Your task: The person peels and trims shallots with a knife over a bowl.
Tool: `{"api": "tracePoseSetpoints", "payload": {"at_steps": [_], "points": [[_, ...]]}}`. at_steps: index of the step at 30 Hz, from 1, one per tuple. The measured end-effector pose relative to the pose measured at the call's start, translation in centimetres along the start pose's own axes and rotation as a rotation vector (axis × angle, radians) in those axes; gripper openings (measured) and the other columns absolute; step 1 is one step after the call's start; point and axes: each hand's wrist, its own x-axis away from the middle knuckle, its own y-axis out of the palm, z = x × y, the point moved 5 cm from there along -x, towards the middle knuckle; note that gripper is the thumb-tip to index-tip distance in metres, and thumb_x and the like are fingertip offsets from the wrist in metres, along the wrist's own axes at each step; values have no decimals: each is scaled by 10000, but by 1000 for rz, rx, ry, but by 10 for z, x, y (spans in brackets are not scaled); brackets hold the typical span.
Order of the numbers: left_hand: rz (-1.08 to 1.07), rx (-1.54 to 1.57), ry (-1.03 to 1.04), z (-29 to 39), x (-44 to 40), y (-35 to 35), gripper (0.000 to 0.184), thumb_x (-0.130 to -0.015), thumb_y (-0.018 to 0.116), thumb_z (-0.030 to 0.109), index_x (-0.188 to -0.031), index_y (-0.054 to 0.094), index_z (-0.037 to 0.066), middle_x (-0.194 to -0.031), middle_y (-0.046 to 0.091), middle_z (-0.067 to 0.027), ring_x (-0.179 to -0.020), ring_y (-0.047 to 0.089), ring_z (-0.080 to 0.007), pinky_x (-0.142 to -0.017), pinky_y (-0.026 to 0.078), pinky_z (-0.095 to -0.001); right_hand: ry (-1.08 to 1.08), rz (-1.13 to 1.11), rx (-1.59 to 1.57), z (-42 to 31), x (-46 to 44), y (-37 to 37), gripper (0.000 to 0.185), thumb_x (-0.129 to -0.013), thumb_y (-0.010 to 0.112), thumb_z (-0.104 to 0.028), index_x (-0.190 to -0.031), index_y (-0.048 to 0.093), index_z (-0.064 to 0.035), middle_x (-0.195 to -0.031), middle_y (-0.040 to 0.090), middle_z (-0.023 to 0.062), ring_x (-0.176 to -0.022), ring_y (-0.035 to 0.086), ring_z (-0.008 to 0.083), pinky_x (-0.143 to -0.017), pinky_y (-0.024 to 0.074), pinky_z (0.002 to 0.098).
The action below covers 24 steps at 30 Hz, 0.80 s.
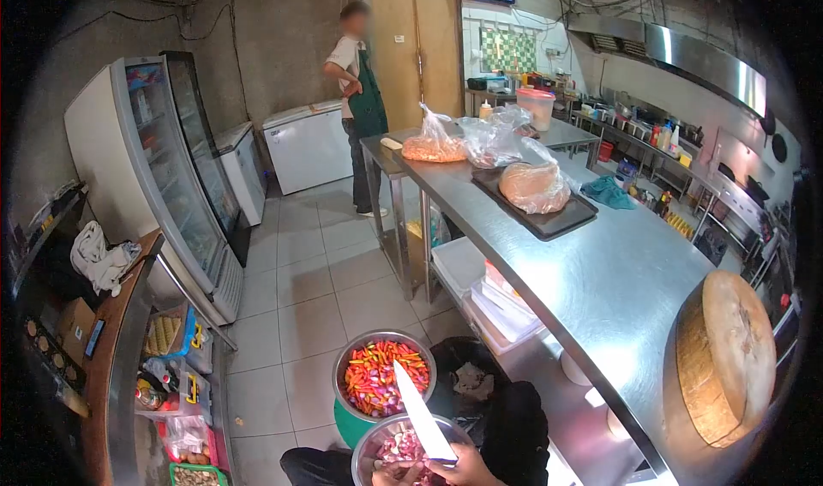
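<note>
My right hand [468,467] is closed around the handle of a kitchen knife [418,411], its broad white blade pointing up and away from me. Beside it, at the bottom edge, my left hand [397,473] has its fingers drawn together over a metal bowl [363,448]; what they hold is too small to make out. Pink and purple pieces [401,443], which look like peeled shallots, lie in this bowl between my legs. Just beyond, a second metal bowl [340,385] holds red and orange chillies [381,368] with some purple shallots, on a green support [346,424].
To the right runs a steel table [600,263] with a round wooden chopping block [729,357], a dark tray [549,223] and bagged food [435,147]. A black bin [467,357] stands beside the bowls. One person [356,100] stands near a chest freezer [304,147]. Shelves [154,315] line the left.
</note>
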Motion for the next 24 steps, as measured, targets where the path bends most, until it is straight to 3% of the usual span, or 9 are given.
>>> {"api": "tracePoseSetpoints", "payload": {"at_steps": [3, 9, 11, 13, 18, 19, 21, 22, 24], "points": [[-39, 41, -2, 3, 0, 0, 73, -896, 737, -64, -947, 759, -17, -973, 759, -56, -886, 707, -173, -796, 585, -321, 271, -49, -143, -8, 2, 2, 470, -937, 764, -126, -1351, 608, 33, -1148, 744, 167, -997, 713, 226, -866, 577, 383], [-150, 157, -116, -6, 2, 3, 92, -918, 718, -60, -1001, 738, -26, -995, 736, -73, -896, 708, -201, -786, 618, -328, 233, -26, -99, 0, 4, 0, 338, -932, 760, -89, -1237, 683, 33, -1112, 745, 147, -965, 708, 221, -850, 575, 373], [-199, 458, -256, 12, 2, 5, 112, -957, 684, -56, -1061, 710, -21, -998, 709, -80, -885, 703, -215, -773, 630, -323, 175, -11, -136, -11, -2, 0, 315, -933, 760, -84, -1220, 694, 29, -1102, 748, 141, -961, 706, 217, -850, 575, 371], [-181, 440, -201, 13, 1, 6, 109, -971, 674, -51, -1074, 695, -20, -989, 697, -80, -864, 693, -210, -746, 616, -314, 117, 3, -172, -15, -6, -3, 293, -935, 759, -79, -1204, 706, 24, -1091, 750, 135, -956, 705, 213, -849, 574, 369], [-233, 286, -125, 14, 1, 10, 88, -1005, 643, -34, -1088, 658, -11, -947, 666, -73, -793, 656, -191, -660, 556, -293, 362, -184, -106, 1, 3, 0, 241, -935, 773, -88, -1156, 738, 1, -1015, 762, 82, -861, 695, 160, -776, 574, 338], [-214, 324, -135, 20, 1, 9, 80, -1013, 627, -30, -1085, 655, -6, -933, 663, -67, -780, 647, -185, -644, 537, -289, 353, -185, -102, 10, 3, 2, 241, -935, 773, -88, -1156, 738, 1, -1015, 762, 82, -861, 695, 160, -776, 574, 338], [-259, 503, -238, 27, 3, 10, 103, -1021, 586, -32, -1100, 642, 1, -933, 663, -66, -781, 640, -182, -631, 519, -281, -19, -94, -110, 11, -1, 1, 224, -935, 779, -102, -1131, 748, 1, -994, 764, 59, -772, 678, 126, -666, 555, 300], [-256, 504, -234, 26, 2, 11, 103, -1021, 586, -32, -1100, 642, 1, -933, 663, -66, -781, 640, -182, -631, 519, -281, -23, -96, -109, 12, -1, -1, 224, -935, 779, -102, -1131, 748, 1, -994, 764, 59, -772, 678, 126, -666, 555, 300], [-232, 412, -216, 22, 3, 10, 145, -995, 603, -57, -1121, 636, 6, -960, 663, -71, -798, 653, -196, -647, 538, -291, 322, -157, -142, 11, 5, 0, 235, -936, 782, -105, -1139, 746, 5, -1013, 768, 66, -762, 677, 125, -638, 549, 286]]}}
